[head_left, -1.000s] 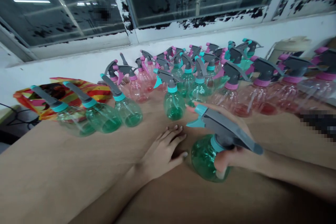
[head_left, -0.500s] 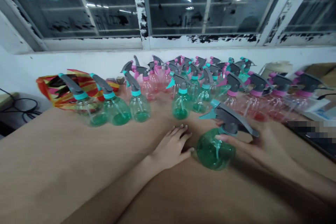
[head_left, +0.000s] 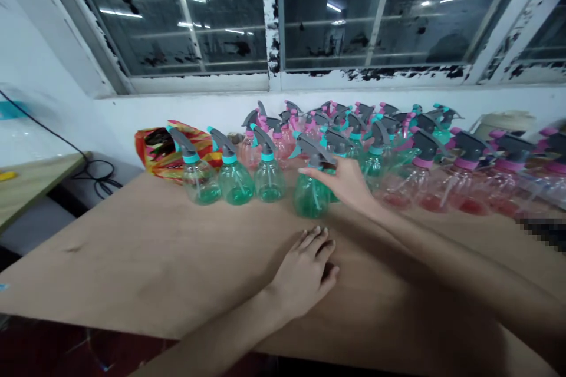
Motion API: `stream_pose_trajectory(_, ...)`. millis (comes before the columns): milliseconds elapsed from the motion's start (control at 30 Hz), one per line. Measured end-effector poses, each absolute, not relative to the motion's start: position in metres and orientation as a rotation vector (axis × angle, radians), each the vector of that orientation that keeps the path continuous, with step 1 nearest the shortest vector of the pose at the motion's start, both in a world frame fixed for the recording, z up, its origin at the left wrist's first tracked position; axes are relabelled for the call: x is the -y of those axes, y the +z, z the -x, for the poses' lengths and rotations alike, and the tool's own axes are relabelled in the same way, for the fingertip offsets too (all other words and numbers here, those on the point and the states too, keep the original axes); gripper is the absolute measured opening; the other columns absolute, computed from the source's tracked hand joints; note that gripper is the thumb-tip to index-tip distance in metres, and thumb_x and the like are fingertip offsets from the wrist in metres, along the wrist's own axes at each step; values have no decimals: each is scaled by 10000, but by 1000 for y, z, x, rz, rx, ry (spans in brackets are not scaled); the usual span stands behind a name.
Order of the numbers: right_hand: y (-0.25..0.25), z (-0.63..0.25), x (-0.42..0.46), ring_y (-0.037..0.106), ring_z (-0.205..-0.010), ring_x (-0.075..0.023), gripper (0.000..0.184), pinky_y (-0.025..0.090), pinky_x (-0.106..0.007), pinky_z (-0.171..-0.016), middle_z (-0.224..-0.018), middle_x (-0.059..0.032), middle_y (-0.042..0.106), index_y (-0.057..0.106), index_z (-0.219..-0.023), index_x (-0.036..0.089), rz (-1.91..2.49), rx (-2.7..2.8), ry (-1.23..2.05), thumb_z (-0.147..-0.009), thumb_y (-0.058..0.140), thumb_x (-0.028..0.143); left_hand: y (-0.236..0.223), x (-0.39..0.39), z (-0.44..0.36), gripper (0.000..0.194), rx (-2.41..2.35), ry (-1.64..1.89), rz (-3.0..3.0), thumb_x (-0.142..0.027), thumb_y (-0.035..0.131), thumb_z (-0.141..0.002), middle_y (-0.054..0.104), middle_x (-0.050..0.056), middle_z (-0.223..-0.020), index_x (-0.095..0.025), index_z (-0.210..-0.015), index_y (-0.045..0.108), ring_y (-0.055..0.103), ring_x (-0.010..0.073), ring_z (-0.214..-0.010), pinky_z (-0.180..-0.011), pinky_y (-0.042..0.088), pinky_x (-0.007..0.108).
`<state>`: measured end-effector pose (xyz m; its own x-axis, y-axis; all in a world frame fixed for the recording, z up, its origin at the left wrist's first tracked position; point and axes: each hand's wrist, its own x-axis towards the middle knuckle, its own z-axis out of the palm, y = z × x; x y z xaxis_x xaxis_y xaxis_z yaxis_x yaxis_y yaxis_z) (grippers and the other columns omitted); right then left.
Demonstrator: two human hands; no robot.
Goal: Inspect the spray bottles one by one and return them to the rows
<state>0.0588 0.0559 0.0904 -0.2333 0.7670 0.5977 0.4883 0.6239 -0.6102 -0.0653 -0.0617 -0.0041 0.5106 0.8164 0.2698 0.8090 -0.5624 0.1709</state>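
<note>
A green spray bottle [head_left: 311,197] with a grey trigger head stands upright toward the middle of the table, with my right hand [head_left: 347,179] gripping it round the neck. My thumb lies across the front; the other fingers are hidden behind the bottle. My left hand [head_left: 305,271] rests on the tabletop [head_left: 212,259] nearer to me, fingers stretched out and holding nothing. Left of the held bottle, a green spray bottle [head_left: 269,179], another green bottle [head_left: 237,182] and a third one [head_left: 201,182] stand in a row, each with some green liquid.
Pink spray bottles [head_left: 435,191] line the right side, and several more pink and green ones crowd behind. A red-yellow plastic bag [head_left: 152,156] lies at the back left. Black cable [head_left: 99,177] hangs by a side table [head_left: 39,182]. Windows [head_left: 212,29] rise above.
My right hand has carried the green spray bottle forward and left, up to the other bottles. My left hand stays on the table. The view has turned left.
</note>
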Motion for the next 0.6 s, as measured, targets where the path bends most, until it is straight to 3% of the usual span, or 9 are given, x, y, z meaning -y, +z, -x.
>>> stream_pose_trajectory(233,75,-34,-87,458,-553,-144,401,355,-281,-555,-580,-16,600,671,-738,136,1041,1863,348,-757,637,536,-8,66,65,401,-1467,500,-2713,-337,459,-950,470,118,-1407,-115,-1279,510,341,246,-1353,-1107,296,419)
stream_pose_trajectory(600,66,-22,-117,528,-608,-160,421,362,-280,-576,-642,-39,628,622,-688,150,1027,1832,320,-826,537,539,-4,66,66,413,-1457,489,-2696,-325,486,-937,461,126,-1413,-102,-1283,523,346,256,-1349,-1117,283,418)
